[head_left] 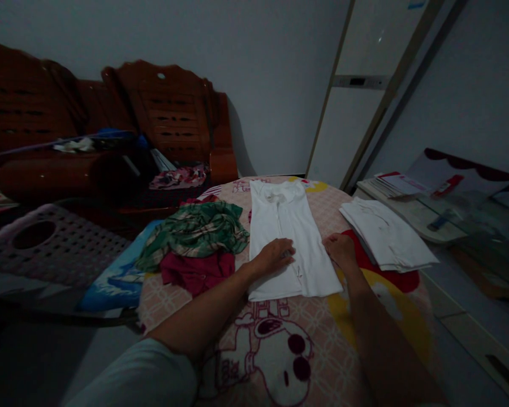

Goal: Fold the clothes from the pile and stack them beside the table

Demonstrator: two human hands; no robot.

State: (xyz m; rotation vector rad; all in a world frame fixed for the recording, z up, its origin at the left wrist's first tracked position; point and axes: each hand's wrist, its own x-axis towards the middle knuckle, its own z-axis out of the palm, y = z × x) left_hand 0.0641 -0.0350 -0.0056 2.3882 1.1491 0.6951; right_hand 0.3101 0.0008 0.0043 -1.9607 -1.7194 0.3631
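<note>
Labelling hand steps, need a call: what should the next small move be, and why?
Probably have the right hand fold its edge of the white garment inward: that hand is already at the edge, the left hand rests on the garment and could steady it, and the garment lies flat beside folded white clothing.

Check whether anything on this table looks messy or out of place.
The green plaid cloth and dark red cloth lie rumpled at the left of the tablecloth, standing out against the flat white garment and folded white stack. No spill shows.
</note>
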